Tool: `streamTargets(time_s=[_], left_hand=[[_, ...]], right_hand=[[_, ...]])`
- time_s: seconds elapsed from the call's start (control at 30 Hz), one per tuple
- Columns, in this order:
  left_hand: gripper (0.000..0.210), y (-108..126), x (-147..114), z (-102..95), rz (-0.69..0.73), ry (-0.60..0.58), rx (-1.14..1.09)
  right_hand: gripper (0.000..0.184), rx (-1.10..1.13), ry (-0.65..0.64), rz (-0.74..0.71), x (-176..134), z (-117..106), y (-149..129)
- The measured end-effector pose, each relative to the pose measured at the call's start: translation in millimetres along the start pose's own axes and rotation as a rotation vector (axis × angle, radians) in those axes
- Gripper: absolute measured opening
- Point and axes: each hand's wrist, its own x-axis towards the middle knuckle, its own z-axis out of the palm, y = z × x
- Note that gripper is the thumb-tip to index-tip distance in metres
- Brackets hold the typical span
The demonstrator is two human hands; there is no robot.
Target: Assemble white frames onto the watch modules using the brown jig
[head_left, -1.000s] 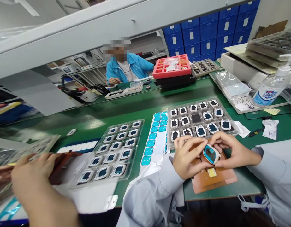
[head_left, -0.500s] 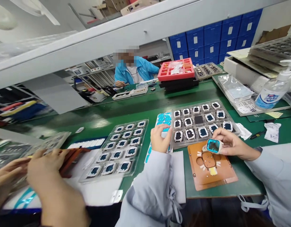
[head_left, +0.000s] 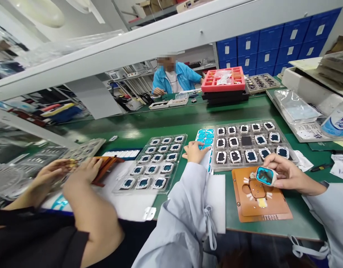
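My right hand (head_left: 291, 175) is closed on a watch case (head_left: 265, 175), its face covered by blue film and tilted toward me. The case is above an orange-brown fixture plate (head_left: 260, 212) with a recess shaped like the case. My left hand (head_left: 196, 152) is over a sheet of blue stickers (head_left: 207, 137), its thumb and fingers apart and its fingertips at the sheet. Nothing shows in it. Right of the sheet lies a clear tray (head_left: 244, 165) of watch cases, one pocket showing dark. A white foam sheet (head_left: 217, 201) lies below my left wrist.
A second tray of watch cases (head_left: 151, 169) lies left of my left arm. A co-worker's hands (head_left: 82, 173) work at a brown fixture (head_left: 106, 169) further left. Another person (head_left: 174, 78) sits opposite, near a red tray (head_left: 223, 80). A bottle (head_left: 337, 121) stands at right.
My left hand has moved up the sticker sheet, its fingers reaching forward onto it. My right hand still holds the watch case above the plate. The view has shifted left.
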Motion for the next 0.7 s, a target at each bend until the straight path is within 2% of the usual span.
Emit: streamTargets(time_s=[0.23,0.33,0.43,0.5,0.57,0.6,0.7], left_hand=[[0.034,-3.3,6.6,2.7,-0.067,-0.056,-0.007],[0.034,-0.6,5.2,-0.7,-0.057,-0.059,0.006],[0.031,4.7,-0.8,-5.2,-0.003,-0.040,0.030],[0.026,9.0,-7.1,-6.5,0.058,-0.018,0.055],[0.020,13.0,-13.8,-5.7,0.132,-0.002,0.084],[0.018,14.8,-16.9,-4.8,0.166,0.002,0.099],[0.021,18.4,-23.7,-3.2,0.241,0.021,0.135]], right_hand=[[0.050,-0.009,-0.012,0.008,0.1,-5.3,-4.4],[0.048,-0.103,0.067,-0.034,8.1,-15.4,-8.3],[0.042,-0.430,0.255,-0.121,29.0,-27.3,-9.9],[0.038,-0.816,0.347,-0.172,47.3,-32.3,-9.1],[0.032,-1.204,0.361,-0.216,64.4,-33.2,-6.1],[0.030,-1.314,0.351,-0.232,71.2,-32.2,-3.8],[0.027,-1.428,0.323,-0.246,82.8,-27.7,5.3]])
